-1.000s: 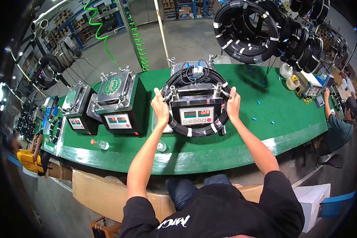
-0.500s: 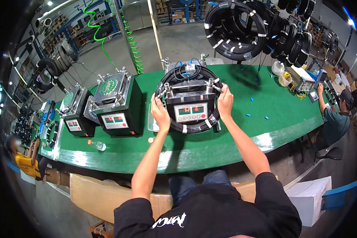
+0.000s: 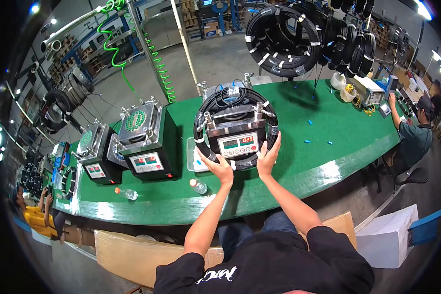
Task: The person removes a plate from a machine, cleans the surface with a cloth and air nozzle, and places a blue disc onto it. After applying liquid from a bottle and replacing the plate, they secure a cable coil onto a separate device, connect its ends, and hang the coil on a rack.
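Observation:
A coil of black cable (image 3: 200, 128), tied with white bands, hangs around the front and top of a black polishing machine (image 3: 221, 133) with a lit red display. My left hand (image 3: 221, 169) grips the coil's lower left, fingers up along the machine's lower front. At its lower right, my right hand (image 3: 268, 158) holds the other side, fingers pointing up. Parts of the coil behind my fingers are hidden. Thin cable ends with blue tips lie over the top of the machine.
Two similar machines (image 3: 152, 142) stand to the left. Clear bottles with orange caps (image 3: 198, 186) are near the front edge of the green table (image 3: 299, 166). Small blue caps (image 3: 307, 141) lie right. Cable coils (image 3: 283, 41) hang behind. Co-workers (image 3: 414, 139) sit at both ends.
Both hands have slid from the coil's sides down to its lower part and closer together. The machine's display reading has changed. A bottle formerly behind my left forearm now shows.

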{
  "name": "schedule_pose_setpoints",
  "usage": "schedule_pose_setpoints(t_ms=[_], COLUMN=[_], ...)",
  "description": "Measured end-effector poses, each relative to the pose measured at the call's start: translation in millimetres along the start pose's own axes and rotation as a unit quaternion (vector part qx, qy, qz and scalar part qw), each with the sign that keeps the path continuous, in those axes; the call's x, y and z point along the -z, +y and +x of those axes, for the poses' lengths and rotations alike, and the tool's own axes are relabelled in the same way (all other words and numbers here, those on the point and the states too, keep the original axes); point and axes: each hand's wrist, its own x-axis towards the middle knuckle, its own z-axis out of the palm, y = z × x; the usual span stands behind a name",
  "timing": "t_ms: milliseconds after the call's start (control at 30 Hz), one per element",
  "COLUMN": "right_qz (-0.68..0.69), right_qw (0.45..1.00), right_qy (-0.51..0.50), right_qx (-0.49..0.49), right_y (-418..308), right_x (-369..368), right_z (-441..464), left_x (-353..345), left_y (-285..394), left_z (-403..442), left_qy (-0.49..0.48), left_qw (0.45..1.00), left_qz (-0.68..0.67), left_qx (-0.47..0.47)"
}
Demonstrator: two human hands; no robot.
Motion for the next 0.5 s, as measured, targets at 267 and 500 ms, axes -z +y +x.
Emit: schedule_pose_setpoints(t_ms=[267,500], right_qz=[0.000,0.059], right_qw=[1.000,0.989], right_qy=[-0.018,-0.131], right_qx=[-0.003,0.024], right_y=[26.1,-41.9], right_x=[5.4,3.6], right_z=[23.5,124.9], left_x=[3.6,10.4], left_y=[-7.3,-5.3], left_z=[2.0,5.6], left_qy=[-0.019,-0.048], left_qw=[1.000,0.998], left_qz=[0.000,-0.042], left_qx=[-0.014,0.026])
